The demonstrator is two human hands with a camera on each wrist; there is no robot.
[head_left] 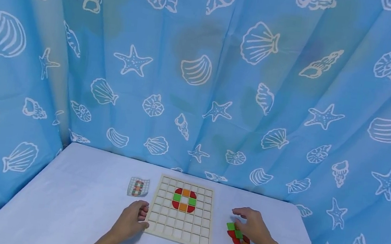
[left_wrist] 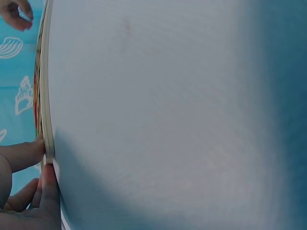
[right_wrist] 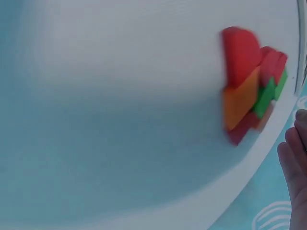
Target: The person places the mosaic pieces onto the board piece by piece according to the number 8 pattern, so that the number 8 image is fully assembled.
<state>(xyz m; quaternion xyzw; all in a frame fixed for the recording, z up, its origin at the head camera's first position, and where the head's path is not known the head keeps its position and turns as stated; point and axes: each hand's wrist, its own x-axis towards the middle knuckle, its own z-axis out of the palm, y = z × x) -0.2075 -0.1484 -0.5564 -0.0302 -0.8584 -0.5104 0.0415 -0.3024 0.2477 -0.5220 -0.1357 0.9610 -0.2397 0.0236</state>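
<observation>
Rippled blue cloth (head_left: 175, 46), gridded board (head_left: 178, 223) in pinch of left hand (head_left: 132, 217), empty right hand (head_left: 253, 226) relaxed near smooth pieces (head_left: 238, 241)

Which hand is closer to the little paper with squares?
Left. In the head view, the left hand pinches the board just below the paper; the right hand is off past the board's right side.

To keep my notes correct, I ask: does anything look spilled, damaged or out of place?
Nothing looks spilled or broken. Only the small pattern card, left of the board, seems slightly wavy rather than flat, and the loose pieces lie jumbled by the right hand.
</observation>
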